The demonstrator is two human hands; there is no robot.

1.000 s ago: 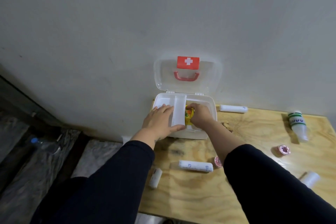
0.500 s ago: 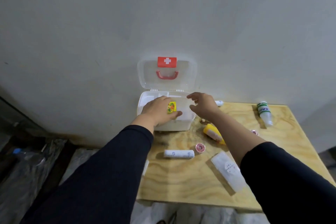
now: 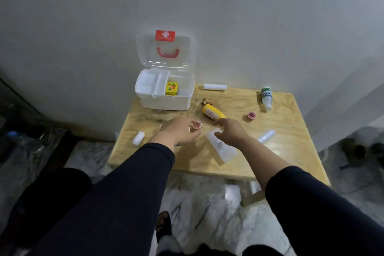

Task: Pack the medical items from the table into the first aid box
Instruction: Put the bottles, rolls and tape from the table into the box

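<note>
Two hands (image 3: 204, 133) over grainy plywood table (image 3: 286, 151)

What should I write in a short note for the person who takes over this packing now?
Left hand: over the table, at a small pink tape roll; grip unclear.
Right hand: on the clear flat packet; grip unclear.
Done: yellow carton lies in the open first aid box.
Left on the table: yellow tube, second pink roll, green-banded bottle, three white rolls.
</note>
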